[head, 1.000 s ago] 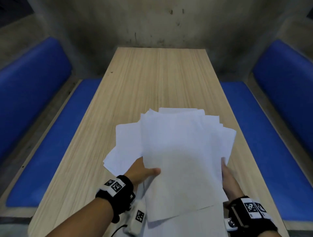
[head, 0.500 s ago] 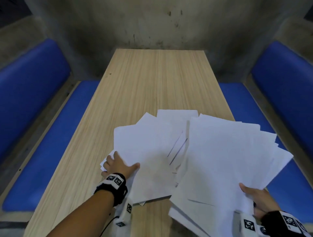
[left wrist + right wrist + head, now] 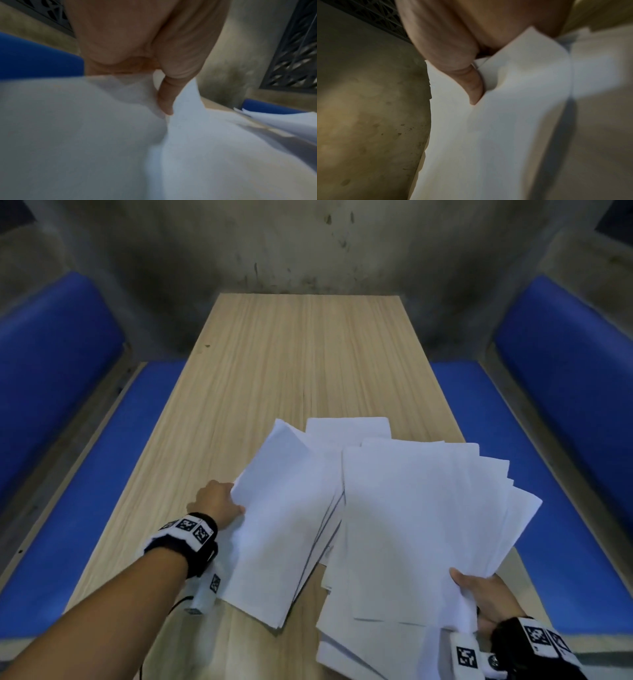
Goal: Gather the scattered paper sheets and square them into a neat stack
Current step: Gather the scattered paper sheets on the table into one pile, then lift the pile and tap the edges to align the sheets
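White paper sheets lie in two loose bunches on the near half of the wooden table (image 3: 308, 354). My left hand (image 3: 219, 503) holds the left bunch (image 3: 287, 525) at its left edge; its fingers are hidden beneath the sheets, and its thumb (image 3: 166, 97) presses on top. My right hand (image 3: 486, 594) grips the fanned right bunch (image 3: 418, 525) at its near right corner, thumb (image 3: 472, 83) on the top sheet. The right bunch overlaps the left one along its inner edge and is raised off the table. One sheet (image 3: 346, 428) pokes out behind both bunches.
Blue padded benches (image 3: 85, 474) (image 3: 548, 491) run along both long sides of the table. A stained concrete wall (image 3: 308, 244) closes off the far end. The far half of the table shows bare wood.
My left hand has gone from pressing the near left corner to holding the left edge farther out. My right hand has brought its fanned bunch leftward, back over the table.
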`<action>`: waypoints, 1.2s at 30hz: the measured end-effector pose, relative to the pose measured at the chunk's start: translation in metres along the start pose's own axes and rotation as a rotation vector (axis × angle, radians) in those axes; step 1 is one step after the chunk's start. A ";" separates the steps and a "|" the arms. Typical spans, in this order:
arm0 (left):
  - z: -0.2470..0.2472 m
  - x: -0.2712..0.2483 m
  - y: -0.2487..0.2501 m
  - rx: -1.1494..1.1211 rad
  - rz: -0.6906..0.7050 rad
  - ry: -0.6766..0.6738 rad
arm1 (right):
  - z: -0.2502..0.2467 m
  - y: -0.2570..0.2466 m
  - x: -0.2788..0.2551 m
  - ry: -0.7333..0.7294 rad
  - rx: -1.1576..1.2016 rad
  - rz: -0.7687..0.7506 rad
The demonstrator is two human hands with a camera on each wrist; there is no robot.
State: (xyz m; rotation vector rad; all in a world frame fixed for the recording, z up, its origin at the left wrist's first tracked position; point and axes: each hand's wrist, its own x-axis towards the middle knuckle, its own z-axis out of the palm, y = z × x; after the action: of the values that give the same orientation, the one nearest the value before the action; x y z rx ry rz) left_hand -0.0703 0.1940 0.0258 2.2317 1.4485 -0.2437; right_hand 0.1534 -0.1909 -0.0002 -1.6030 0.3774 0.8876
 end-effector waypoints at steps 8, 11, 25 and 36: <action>0.031 -0.001 0.001 -0.187 -0.052 -0.039 | 0.002 0.008 0.003 0.012 -0.017 0.031; 0.027 -0.008 -0.002 -0.212 -0.005 -0.022 | 0.001 0.007 0.000 -0.021 0.033 0.016; 0.033 -0.102 0.061 -1.146 0.264 -0.246 | 0.057 -0.020 -0.018 -0.334 0.117 -0.198; 0.047 -0.101 0.114 -0.893 0.294 -0.518 | 0.024 0.016 0.045 -0.154 -0.012 0.081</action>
State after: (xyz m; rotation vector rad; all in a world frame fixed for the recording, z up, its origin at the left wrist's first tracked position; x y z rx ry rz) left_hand -0.0061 0.0507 0.0563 1.4572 0.7154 -0.0449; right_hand 0.1647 -0.1620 -0.0437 -1.5280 0.3309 1.0697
